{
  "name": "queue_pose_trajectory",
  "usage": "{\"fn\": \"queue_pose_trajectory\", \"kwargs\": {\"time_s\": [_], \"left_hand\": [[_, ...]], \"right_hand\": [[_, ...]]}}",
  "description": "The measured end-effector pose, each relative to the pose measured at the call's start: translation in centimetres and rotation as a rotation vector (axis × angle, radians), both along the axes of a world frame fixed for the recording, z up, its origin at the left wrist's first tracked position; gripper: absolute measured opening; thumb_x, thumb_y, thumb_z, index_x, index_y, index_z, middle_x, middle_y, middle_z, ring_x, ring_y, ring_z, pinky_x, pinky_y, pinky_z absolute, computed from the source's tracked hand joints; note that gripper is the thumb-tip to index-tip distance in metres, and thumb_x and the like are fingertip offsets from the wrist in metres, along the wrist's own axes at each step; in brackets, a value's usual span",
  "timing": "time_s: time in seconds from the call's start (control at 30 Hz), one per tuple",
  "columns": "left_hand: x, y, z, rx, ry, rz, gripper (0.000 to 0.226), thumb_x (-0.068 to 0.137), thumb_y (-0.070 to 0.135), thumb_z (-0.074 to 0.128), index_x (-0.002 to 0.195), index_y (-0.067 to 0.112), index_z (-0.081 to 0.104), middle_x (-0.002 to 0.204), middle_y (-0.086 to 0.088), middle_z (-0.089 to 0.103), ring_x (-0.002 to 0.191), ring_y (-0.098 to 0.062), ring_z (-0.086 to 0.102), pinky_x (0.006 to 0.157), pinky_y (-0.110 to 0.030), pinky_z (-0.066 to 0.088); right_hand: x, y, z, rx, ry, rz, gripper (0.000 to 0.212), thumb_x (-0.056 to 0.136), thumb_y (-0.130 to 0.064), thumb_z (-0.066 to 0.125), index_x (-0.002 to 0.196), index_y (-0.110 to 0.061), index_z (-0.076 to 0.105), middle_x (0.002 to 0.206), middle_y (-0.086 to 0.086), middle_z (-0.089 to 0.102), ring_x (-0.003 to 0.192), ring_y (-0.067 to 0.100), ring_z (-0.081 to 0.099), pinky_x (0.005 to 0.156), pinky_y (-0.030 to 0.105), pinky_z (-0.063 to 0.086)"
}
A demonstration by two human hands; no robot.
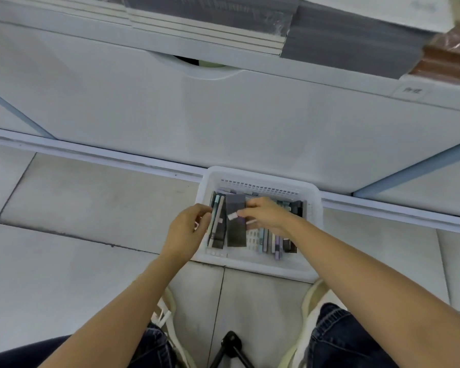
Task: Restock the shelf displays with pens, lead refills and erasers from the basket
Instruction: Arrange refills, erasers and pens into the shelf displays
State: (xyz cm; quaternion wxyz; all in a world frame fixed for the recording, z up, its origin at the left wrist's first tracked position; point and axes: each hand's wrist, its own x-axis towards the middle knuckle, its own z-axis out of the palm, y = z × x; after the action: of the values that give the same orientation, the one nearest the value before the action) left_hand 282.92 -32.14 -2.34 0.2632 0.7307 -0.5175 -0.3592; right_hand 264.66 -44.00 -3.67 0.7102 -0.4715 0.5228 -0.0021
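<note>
Head view, looking down. A white basket (258, 176) stands on the tiled floor (91, 208), its far edge just beside the foot of a white shelf unit (223, 115). The basket holds the stock: slim packs (218, 221) upright along its left edge, a dark flat pack (235, 232) left of its middle, and pens (272, 243) in pale and purple tones toward its right edge.

The left hand (187, 227) sits at the basket's left edge with fingers curled, fingertips at the slim packs; whether it grips one cannot be told. The right hand (266, 213) reaches in from the right, over the middle of the basket. Its thumb and forefinger pinch a small white block (233, 215) above the dark flat pack. A second pale piece shows under this hand, too blurred to identify.

On the shelf at the top edge of the view lie stacks of notebooks: pale (210, 30), grey (356, 43) and brown (452, 57). A small label (411, 90) is fixed to the shelf front below the brown stack.

At the floor's near edge are cream shoes (312, 293), dark jeans (337, 335) and, between the legs, a black stand (230, 341).
</note>
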Motion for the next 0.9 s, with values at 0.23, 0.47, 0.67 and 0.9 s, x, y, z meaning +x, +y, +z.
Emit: {"fn": "queue_pose_trajectory", "kwargs": {"time_s": [0.23, 0.47, 0.67, 0.9], "left_hand": [[-0.1, -0.8, 0.3, 0.183, 0.672, 0.218, 0.023, 0.094, 0.024, 0.06, 0.114, 0.012, 0.06, 0.092, -0.008, 0.074, 0.078, -0.017, 0.073, 0.063, -0.019, 0.055], [3.1, -0.6, -1.6, 0.143, 0.621, 0.392, 0.015, 0.097, 0.018, 0.056, 0.103, 0.004, 0.055, 0.077, -0.011, 0.071, 0.065, -0.023, 0.068, 0.067, -0.037, 0.058], [2.9, -0.5, -2.6, 0.144, 0.611, 0.354, 0.01, 0.097, 0.021, 0.056, 0.102, 0.012, 0.057, 0.076, -0.004, 0.071, 0.069, -0.012, 0.067, 0.065, -0.02, 0.054], [2.5, -0.6, -2.9, 0.138, 0.602, 0.339, 0.009, 0.098, 0.022, 0.055, 0.105, 0.017, 0.057, 0.079, -0.004, 0.07, 0.073, -0.011, 0.067, 0.067, -0.021, 0.053]], "right_hand": [[3.8, 0.6, 0.7, -0.113, -0.231, -0.027, 0.028, 0.09, -0.012, 0.065, 0.118, -0.01, 0.063, 0.107, 0.008, 0.071, 0.097, 0.02, 0.07, 0.078, 0.029, 0.057], [5.1, -0.7, -2.0, -0.244, 0.087, 0.004, 0.044, 0.097, -0.011, 0.052, 0.14, -0.017, 0.044, 0.107, 0.006, 0.059, 0.088, 0.015, 0.06, 0.077, 0.027, 0.056], [8.0, -0.4, -5.1, -0.435, 0.278, 0.313, 0.066, 0.095, -0.02, 0.057, 0.152, -0.016, 0.022, 0.127, 0.008, 0.053, 0.103, 0.017, 0.057, 0.08, 0.027, 0.054], [6.9, 0.8, -6.2, -0.663, 0.314, 0.273, 0.047, 0.085, -0.024, 0.071, 0.126, -0.021, 0.05, 0.127, 0.005, 0.042, 0.109, 0.019, 0.052, 0.092, 0.029, 0.045]]}}
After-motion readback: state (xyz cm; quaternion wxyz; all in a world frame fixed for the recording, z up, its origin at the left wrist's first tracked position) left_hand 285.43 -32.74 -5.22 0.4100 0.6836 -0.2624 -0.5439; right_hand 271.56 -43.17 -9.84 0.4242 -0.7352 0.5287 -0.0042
